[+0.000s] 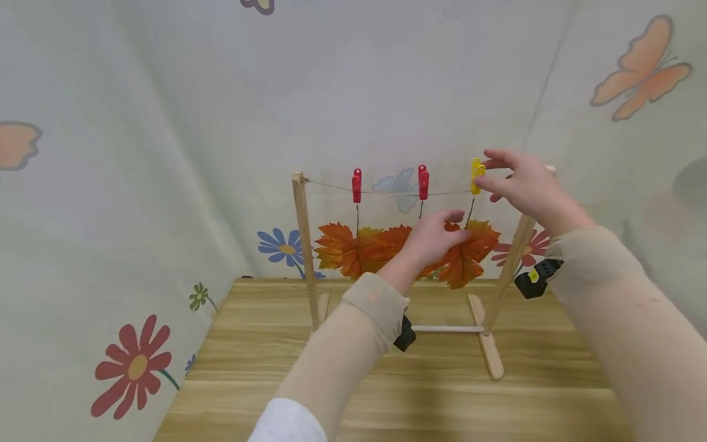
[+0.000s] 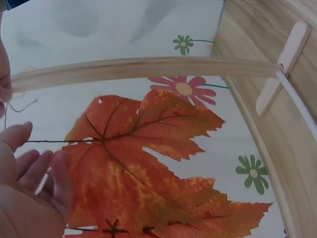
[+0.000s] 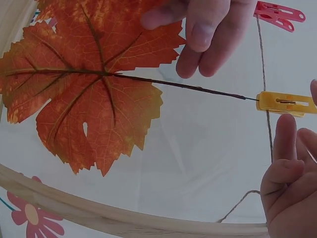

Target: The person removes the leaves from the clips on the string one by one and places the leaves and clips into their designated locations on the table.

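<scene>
Well to the left of both hands' fingers stands the left post (image 1: 305, 239), with a string (image 1: 331, 185) running from its top. Nearer the left fingers, the left red clip (image 1: 356, 187) sits on the string above the left leaf (image 1: 348, 252). The middle leaf (image 1: 392, 242) is partly hidden behind the left hand (image 1: 433, 236), while the middle red clip (image 1: 423, 185) rises above those fingers. The left fingers are spread and loosely curved, just beside the stem (image 3: 188, 88) of the right leaf (image 1: 466, 261), with no grip on it visible.

That leaf hangs just right of and below the left fingers, its stem reaching up to the yellow clip (image 1: 477, 178). The leaf looks thin, light and floppy, its jagged edges likely to crease, so the slim, wire-like stem seems the better hold. The clip looks like small, smooth, springy plastic; it should be pinched at its upper handle ends, squarely, lest it twist.

The right hand (image 1: 521, 181) is at the clip's right, thumb and fingers parted around the handles; light contact is hard to judge, but no squeeze shows. Beyond those fingers, the right post (image 1: 510, 264) slants down toward the tabletop (image 1: 265, 344).
</scene>
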`<state>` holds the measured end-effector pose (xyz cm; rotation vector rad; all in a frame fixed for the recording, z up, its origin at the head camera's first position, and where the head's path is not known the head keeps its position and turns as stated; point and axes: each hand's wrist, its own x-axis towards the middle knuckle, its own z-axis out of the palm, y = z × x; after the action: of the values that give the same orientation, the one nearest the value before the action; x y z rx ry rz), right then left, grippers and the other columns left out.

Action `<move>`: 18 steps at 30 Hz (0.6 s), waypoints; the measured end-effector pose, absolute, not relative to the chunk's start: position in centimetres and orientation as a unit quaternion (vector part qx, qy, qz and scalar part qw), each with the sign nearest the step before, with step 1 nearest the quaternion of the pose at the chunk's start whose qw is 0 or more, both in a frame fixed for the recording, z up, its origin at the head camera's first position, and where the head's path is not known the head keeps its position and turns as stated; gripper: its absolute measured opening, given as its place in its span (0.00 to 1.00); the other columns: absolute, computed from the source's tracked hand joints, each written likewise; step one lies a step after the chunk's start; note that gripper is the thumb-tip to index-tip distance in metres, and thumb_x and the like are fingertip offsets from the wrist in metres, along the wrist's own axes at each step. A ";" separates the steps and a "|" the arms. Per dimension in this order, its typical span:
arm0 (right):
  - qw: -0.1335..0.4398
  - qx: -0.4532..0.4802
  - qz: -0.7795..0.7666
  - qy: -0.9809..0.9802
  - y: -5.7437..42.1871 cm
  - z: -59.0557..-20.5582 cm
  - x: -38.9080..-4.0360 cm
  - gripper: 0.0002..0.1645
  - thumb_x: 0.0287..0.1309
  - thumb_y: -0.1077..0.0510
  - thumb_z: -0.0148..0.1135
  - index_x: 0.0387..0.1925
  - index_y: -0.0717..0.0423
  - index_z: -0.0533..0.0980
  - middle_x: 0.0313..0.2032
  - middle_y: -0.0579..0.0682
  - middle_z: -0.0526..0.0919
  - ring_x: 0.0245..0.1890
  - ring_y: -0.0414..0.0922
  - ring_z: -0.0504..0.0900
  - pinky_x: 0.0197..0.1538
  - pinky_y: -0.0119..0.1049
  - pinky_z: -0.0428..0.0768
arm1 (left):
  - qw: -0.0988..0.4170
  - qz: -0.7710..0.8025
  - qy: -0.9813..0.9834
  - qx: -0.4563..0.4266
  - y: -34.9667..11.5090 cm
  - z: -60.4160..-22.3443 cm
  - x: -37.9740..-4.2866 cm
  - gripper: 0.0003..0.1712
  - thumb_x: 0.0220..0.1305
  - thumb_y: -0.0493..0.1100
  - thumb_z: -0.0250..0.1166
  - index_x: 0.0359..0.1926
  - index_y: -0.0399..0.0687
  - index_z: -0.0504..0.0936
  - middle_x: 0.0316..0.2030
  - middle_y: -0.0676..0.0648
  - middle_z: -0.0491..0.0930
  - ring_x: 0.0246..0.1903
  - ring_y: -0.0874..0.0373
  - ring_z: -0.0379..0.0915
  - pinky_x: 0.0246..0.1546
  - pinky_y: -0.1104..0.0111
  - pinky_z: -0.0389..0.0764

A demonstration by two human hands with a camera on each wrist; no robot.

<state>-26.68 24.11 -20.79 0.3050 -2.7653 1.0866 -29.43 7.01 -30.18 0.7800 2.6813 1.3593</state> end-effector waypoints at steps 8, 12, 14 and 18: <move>0.065 0.105 0.367 -0.922 23.8 -20.9 -27.2 0.40 0.62 0.42 0.55 0.69 0.56 0.57 0.61 0.62 0.67 0.35 0.50 0.82 0.52 0.56 0.69 | 0.027 0.525 0.833 0.176 7.8 -29.3 -29.6 0.20 0.63 0.47 0.62 0.56 0.54 0.77 0.50 0.57 0.78 0.49 0.60 0.74 0.49 0.66 0.75; 0.064 0.102 0.359 -0.925 23.7 -21.0 -27.2 0.39 0.62 0.41 0.54 0.69 0.55 0.58 0.60 0.62 0.68 0.33 0.49 0.81 0.49 0.54 0.70 | 0.019 0.512 0.843 0.162 8.5 -28.8 -29.4 0.18 0.63 0.47 0.62 0.54 0.54 0.78 0.47 0.58 0.79 0.46 0.61 0.74 0.49 0.66 0.75; 0.066 0.100 0.352 -0.928 23.7 -21.0 -27.2 0.39 0.63 0.41 0.54 0.69 0.54 0.58 0.59 0.62 0.69 0.31 0.49 0.81 0.49 0.53 0.70 | 0.014 0.499 0.852 0.159 8.8 -28.7 -29.2 0.17 0.62 0.47 0.63 0.53 0.53 0.79 0.45 0.58 0.80 0.45 0.61 0.74 0.48 0.67 0.75; 0.069 0.098 0.356 -0.927 23.5 -20.9 -27.1 0.38 0.63 0.40 0.52 0.68 0.53 0.59 0.58 0.60 0.70 0.31 0.50 0.79 0.47 0.51 0.69 | 0.010 0.496 0.855 0.155 9.3 -28.9 -29.0 0.17 0.62 0.45 0.63 0.52 0.51 0.79 0.43 0.56 0.80 0.43 0.61 0.74 0.47 0.68 0.75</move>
<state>-27.07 23.46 -20.93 0.2955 -2.7904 1.0718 -29.02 9.27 -28.87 0.4832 2.6683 1.5471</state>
